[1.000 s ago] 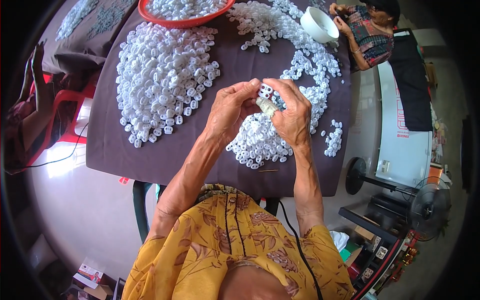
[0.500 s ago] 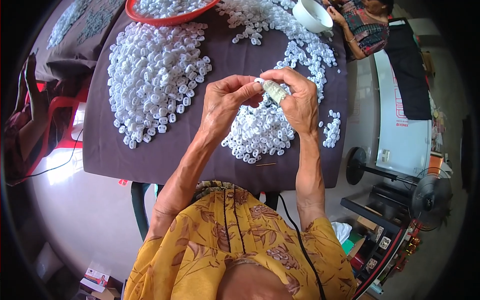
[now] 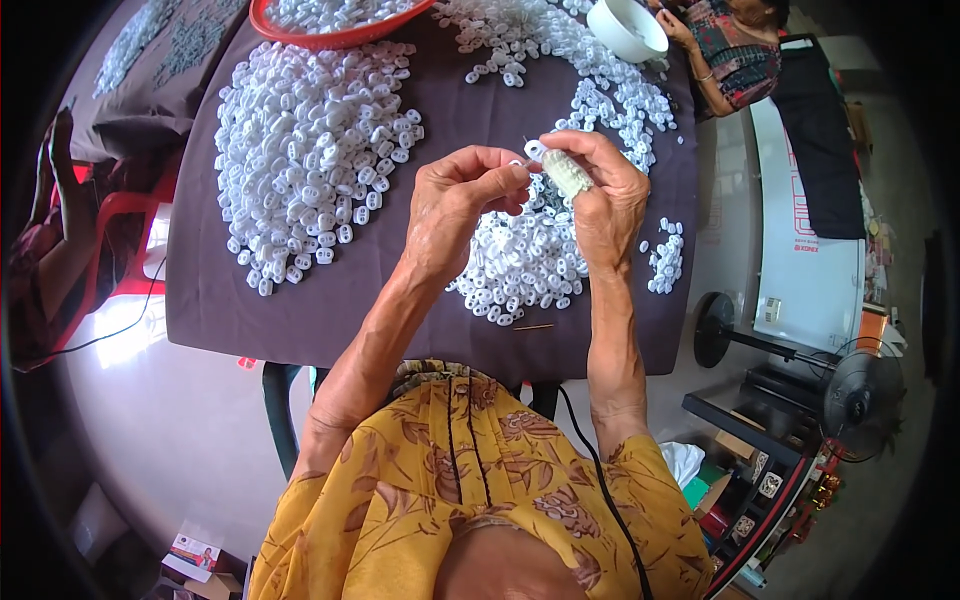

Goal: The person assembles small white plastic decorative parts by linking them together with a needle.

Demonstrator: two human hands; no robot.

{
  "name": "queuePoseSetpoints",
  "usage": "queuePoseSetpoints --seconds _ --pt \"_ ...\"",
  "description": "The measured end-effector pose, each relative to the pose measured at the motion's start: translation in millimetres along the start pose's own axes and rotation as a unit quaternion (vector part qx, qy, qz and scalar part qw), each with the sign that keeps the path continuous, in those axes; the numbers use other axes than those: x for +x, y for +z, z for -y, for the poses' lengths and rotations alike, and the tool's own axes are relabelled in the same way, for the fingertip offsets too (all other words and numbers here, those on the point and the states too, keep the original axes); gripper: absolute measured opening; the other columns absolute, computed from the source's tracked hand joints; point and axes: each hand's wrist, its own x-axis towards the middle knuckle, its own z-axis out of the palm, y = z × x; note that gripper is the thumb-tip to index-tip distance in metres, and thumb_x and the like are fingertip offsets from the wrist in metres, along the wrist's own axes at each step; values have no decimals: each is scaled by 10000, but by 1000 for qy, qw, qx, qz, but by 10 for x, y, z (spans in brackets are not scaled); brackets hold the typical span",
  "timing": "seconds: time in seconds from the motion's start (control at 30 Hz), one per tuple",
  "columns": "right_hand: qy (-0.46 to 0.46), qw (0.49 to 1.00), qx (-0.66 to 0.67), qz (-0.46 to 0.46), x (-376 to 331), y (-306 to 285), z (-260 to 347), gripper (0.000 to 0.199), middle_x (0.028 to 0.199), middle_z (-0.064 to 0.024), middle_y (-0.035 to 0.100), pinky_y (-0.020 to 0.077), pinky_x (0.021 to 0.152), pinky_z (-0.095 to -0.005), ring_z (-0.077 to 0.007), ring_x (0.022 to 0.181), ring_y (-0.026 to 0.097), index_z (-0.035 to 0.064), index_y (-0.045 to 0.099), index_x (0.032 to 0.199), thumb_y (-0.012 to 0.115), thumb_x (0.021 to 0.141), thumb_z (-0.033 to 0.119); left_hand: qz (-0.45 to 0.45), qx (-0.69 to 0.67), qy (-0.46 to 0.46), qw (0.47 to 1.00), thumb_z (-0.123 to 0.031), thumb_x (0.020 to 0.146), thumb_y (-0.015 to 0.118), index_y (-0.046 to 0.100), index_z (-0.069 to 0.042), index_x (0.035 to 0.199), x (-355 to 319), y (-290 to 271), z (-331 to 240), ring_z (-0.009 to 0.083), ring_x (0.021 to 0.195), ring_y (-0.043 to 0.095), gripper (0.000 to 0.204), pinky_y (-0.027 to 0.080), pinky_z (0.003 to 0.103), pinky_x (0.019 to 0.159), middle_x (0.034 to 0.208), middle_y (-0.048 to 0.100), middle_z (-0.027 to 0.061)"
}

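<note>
Both hands meet above the counter's (image 3: 250, 320) near edge: the right hand (image 3: 610, 205) pinches a stack of white pieces (image 3: 567, 172), and the left hand (image 3: 455, 205) pinches one white piece (image 3: 533, 151) at the stack's top. Hands sit a bit higher than a second ago. Farther off, a red basket (image 3: 340, 38) holds more pieces, and the white bowl's (image 3: 627, 30) contents are hidden.

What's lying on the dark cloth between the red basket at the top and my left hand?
In the head view, a large heap of small white plastic pieces covers the dark tablecloth between the red basket and the left hand.
</note>
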Motion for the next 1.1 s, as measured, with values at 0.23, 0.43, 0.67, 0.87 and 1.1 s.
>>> queuePoseSetpoints --seconds 0.23,0.43,0.67,0.87,1.1 --pt "24 997 63 -23 11 14 -4 210 813 -96 601 474 688 -253 -167 696 608 -46 606 886 465 734 -78 -2 -41 3 999 -106 782 620 612 3 823 -4 10 11 85 627 547 117 452 220 618 799 644 85" --pt "20 997 63 -44 8 54 -18 213 817 -93 603 464 701 -250 -160 689 606 -43 608 888 460 738 -71 -4 -42 15 999 -108 783 626 614 0 834 -14 18 13 81 645 552 120 458 225 626 808 643 73" --pt "3 999 33 -42 -16 45 -38 193 808 -74 611 452 690 -229 -132 708 596 -32 615 895 502 744 -69 -6 -39 7 999 -97 785 629 591 11 852 -29 28 12 128 686 555 133 453 256 646 801 610 87" --pt "5 999 15 -46 -23 64 -34 193 808 -61 620 447 683 -210 -113 728 590 -21 623 901 526 737 -55 -14 -37 9 999 -93 780 631 591 12 851 -18 24 25 125 673 550 133 451 252 642 786 607 74" --pt "-11 999 2 -50 -45 85 -16 194 812 -41 621 442 692 -203 -94 749 575 -7 630 905 532 741 -40 -11 -38 21 999 -101 779 632 605 9 842 -21 28 28 105 647 545 129 446 235 619 735 600 52"
